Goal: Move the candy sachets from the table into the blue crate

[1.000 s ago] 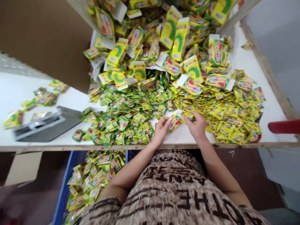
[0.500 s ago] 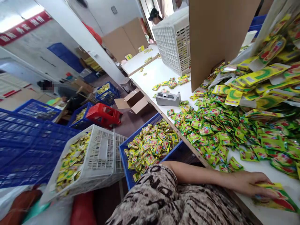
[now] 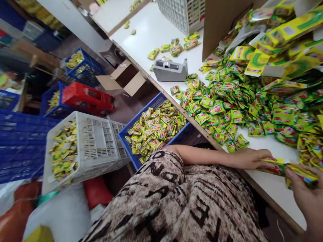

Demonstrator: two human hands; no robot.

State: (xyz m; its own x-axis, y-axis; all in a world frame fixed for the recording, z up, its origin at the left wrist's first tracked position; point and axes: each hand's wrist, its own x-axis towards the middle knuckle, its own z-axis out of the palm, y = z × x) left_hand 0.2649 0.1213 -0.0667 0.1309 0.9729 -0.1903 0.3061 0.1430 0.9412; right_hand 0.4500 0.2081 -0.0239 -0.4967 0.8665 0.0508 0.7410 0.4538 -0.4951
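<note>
My left hand (image 3: 252, 158), at the table's front edge, is closed on a flat yellow-green pouch (image 3: 276, 167) printed with red fruit. My right hand (image 3: 306, 193) comes in from the right edge, its fingers closed round a bunch of small yellow candy packets (image 3: 301, 173). These press up against the pouch's right end; whether any are inside it I cannot tell. Beyond the hands spreads a heap of small green candy packets (image 3: 234, 95). A pile of larger yellow pouches (image 3: 259, 62) lies behind and over that heap.
A grey tape dispenser (image 3: 170, 71) stands on the white table (image 3: 136, 50), near a cardboard sheet (image 3: 222, 27). Left of the table edge are a blue crate (image 3: 123, 141) of yellow packets, a white crate (image 3: 98, 141), an open carton (image 3: 135, 84) and a red stool (image 3: 85, 97).
My view has tipped downward. My right hand has come into sight with small yellow packets and met the pouch in my left hand, which has turned more edge-on.
</note>
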